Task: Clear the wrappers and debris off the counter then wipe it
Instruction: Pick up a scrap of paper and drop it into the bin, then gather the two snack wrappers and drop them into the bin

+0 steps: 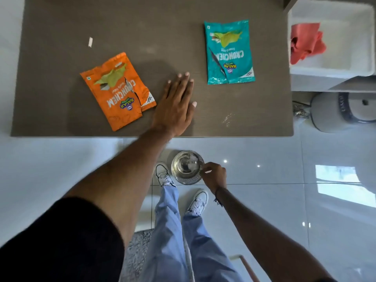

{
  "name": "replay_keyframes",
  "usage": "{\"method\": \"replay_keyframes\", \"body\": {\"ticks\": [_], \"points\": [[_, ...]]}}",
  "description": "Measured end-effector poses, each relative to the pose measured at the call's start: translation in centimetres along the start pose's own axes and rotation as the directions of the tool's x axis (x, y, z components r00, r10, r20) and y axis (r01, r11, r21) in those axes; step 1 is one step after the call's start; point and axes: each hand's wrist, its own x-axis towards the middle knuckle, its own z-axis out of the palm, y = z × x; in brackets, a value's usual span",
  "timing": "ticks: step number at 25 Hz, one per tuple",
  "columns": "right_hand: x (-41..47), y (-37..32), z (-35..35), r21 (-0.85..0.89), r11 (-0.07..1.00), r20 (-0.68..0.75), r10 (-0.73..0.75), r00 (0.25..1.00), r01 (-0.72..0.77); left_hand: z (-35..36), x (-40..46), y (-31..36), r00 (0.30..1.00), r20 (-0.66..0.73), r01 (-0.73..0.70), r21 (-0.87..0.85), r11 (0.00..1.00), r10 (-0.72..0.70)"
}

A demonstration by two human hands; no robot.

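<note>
From the head camera, looking steeply down, the dark brown counter (61,21) filled the upper part of the view, its near edge running across the middle. The left hand (176,104) lay flat on the counter near that edge, palm down, fingers together and pointing toward twelve o'clock, thumb out to the side, gripping nothing. At about nine o'clock from it, just beside the wrist and knuckles, lay the orange wrapper (118,92), torn open and flattened, its printing upside down to the camera. At about two o'clock from the hand, well apart, lay the teal wrapper (228,52), also torn down one side. A small white scrap (90,42) rested at about eleven o'clock, beyond the orange wrapper, and a patch of pale crumbs (228,119) sat at four o'clock from the hand, near the counter's front edge. The right hand (214,176) was below counter level, over the glossy tiled floor, its fingers pinched on the rim of a steel bowl (187,166) held just under the counter edge at six o'clock from the left hand. At the far right, around two o'clock, a white tub (345,13) held a crumpled red cloth (305,42). White shoes and blue trousers showed beneath the bowl.
</note>
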Motion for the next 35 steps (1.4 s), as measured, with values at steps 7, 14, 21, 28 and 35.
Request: {"method": "replay_keyframes", "body": {"ticks": [7,14,21,28,35], "points": [[-5.7,-11.0,-8.3,0.061,0.894,-0.202,-0.425,0.883,0.444,-6.4,-3.6,-1.5,0.978,-0.13,0.133,-0.22,0.966,-0.165],[-3.2,-29.0,-5.8,-0.058,0.877,-0.084,-0.48,0.873,0.476,-11.2,-7.5,-12.6,0.666,0.093,0.719,-0.348,0.602,-0.74],[-1.0,-33.5,-3.1,0.038,0.967,0.16,-0.256,0.953,0.253,-11.3,-4.5,-14.0,0.431,0.41,0.636,-0.77,-0.051,-0.804],[3.4,-30.8,-14.5,0.384,0.919,0.256,-0.198,0.946,0.088,-12.0,3.7,-8.5,0.587,0.566,0.637,-0.764,-0.102,-0.579],[10.8,-25.2,-24.9,0.31,0.937,0.115,-0.202,0.973,0.158,-10.9,14.2,2.5,0.718,0.474,0.573,-0.819,0.045,-0.509]]}}
